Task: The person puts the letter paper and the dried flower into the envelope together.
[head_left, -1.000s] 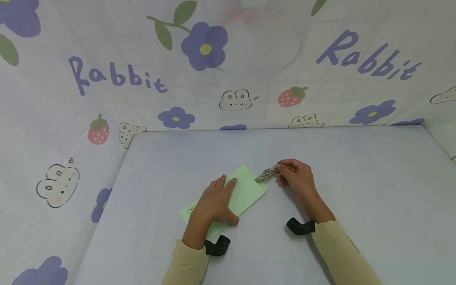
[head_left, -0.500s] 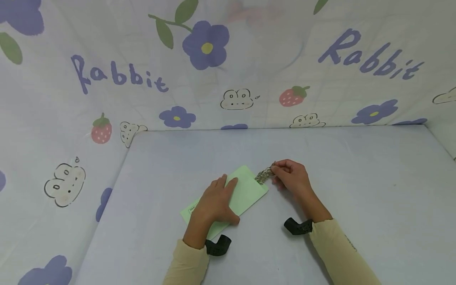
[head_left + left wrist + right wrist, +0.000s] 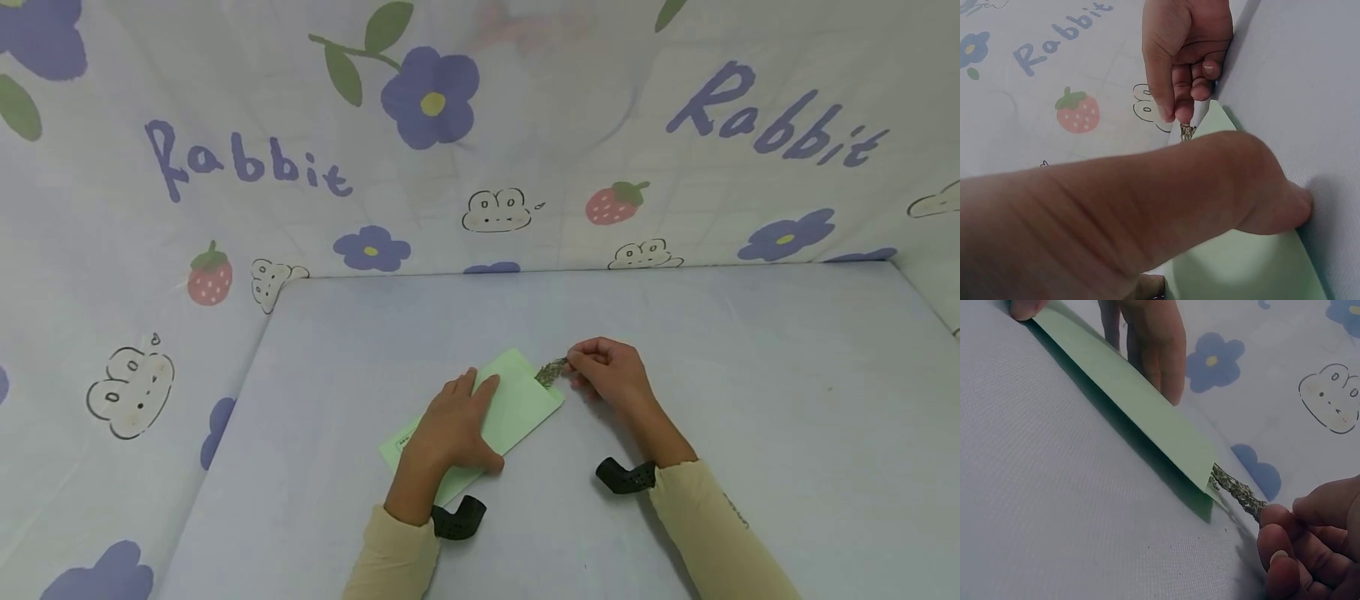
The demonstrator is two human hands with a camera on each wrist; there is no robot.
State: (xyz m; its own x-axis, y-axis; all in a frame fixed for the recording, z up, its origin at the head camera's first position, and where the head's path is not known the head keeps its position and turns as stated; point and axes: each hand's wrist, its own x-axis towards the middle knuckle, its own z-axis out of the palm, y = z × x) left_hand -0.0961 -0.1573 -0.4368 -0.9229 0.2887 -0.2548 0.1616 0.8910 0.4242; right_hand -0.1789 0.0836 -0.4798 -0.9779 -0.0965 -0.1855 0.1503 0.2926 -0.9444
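Observation:
A pale green paper envelope (image 3: 517,408) lies slanted on the table, a small printed box near its lower left end. My left hand (image 3: 450,425) rests spread over it, the thumb at its near edge. From the slit at the envelope's upper right end a sprig of dried, greyish-green plant (image 3: 1238,490) sticks out; the rest of it is hidden inside. Thumb and fingertips of my right hand (image 3: 611,371) pinch the sprig's outer end, close to the opening. In the left wrist view, the left thumb (image 3: 1260,187) covers much of the envelope.
A whitish cloth covers the table (image 3: 750,375). Behind and to the left hangs a curtain (image 3: 570,125) printed with flowers, strawberries and rabbits. Each wrist bears a black curved device (image 3: 626,477) below its sleeve cuff. A few tiny dark crumbs lie near the opening.
My right hand has moved left toward the envelope, and less of the sprig shows outside the opening. The left hand and the envelope have stayed nearly in place.

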